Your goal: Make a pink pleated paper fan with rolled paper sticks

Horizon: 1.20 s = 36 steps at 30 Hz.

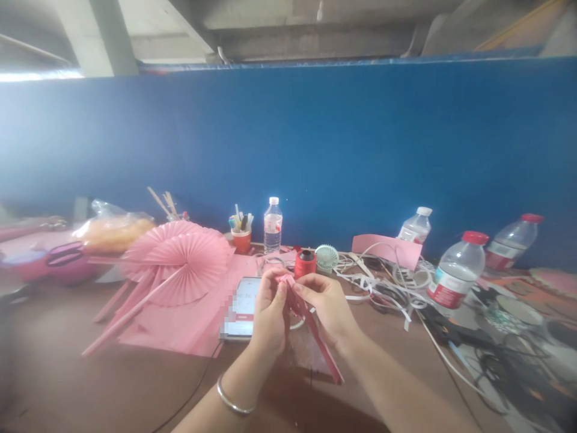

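A pink folded paper strip (323,350) is pinched between my two hands above the table. My left hand (270,316) has its thumb and fingers closed on the bunched upper end. From the other side, my right hand (332,307) grips the same end with thumb and forefinger. The strip's long tail hangs down at a slant, below my right hand. How the paper is folded between the fingertips is too small to make out. Behind my left wrist lies a phone (241,307) with a lit screen. A red cylindrical object (305,263) stands just beyond my fingertips.
Pleated pink paper fans (187,258) with stick handles lie on pink sheets (180,337) to the left. A pen cup (241,240) and a water bottle (273,227) stand behind. Right are white cables (383,294), a red-capped bottle (458,270) and clutter. A blue partition (315,144) closes the back.
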Each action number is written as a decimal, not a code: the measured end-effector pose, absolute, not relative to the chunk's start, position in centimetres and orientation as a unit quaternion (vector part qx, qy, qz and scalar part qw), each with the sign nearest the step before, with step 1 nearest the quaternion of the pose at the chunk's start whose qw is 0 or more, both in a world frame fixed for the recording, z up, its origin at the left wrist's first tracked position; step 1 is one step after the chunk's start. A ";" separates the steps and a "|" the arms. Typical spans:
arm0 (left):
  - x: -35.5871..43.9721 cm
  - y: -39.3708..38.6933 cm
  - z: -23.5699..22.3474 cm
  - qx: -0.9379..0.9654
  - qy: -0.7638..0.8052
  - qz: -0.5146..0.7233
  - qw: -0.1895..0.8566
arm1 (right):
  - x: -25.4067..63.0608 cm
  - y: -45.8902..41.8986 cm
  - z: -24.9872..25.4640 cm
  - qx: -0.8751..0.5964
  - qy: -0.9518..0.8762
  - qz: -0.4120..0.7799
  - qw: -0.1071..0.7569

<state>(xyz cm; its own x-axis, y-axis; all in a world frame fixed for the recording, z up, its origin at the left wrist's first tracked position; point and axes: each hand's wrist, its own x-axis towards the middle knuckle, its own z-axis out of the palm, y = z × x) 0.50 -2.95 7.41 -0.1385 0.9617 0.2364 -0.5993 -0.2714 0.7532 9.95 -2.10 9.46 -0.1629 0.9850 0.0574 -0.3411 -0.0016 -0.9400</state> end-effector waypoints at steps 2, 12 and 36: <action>0.5 -3.0 7.5 0.357 0.254 0.713 0.547 | 10.0 -2.1 9.4 -0.350 -0.456 0.614 0.541; 0.5 -3.0 7.6 0.366 0.250 0.712 0.545 | 10.2 -2.0 9.5 -0.355 -0.454 0.616 0.537; 0.5 -2.6 7.0 0.394 0.295 0.689 0.531 | 10.5 -1.4 9.6 -0.394 -0.481 0.565 0.543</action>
<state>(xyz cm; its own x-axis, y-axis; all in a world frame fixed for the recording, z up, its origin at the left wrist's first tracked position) 0.49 -2.63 6.97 -0.1247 0.9652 0.2300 -0.5004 -0.2614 0.8254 10.52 -1.41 9.55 -0.1008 0.9918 0.0779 -0.2339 0.0525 -0.9708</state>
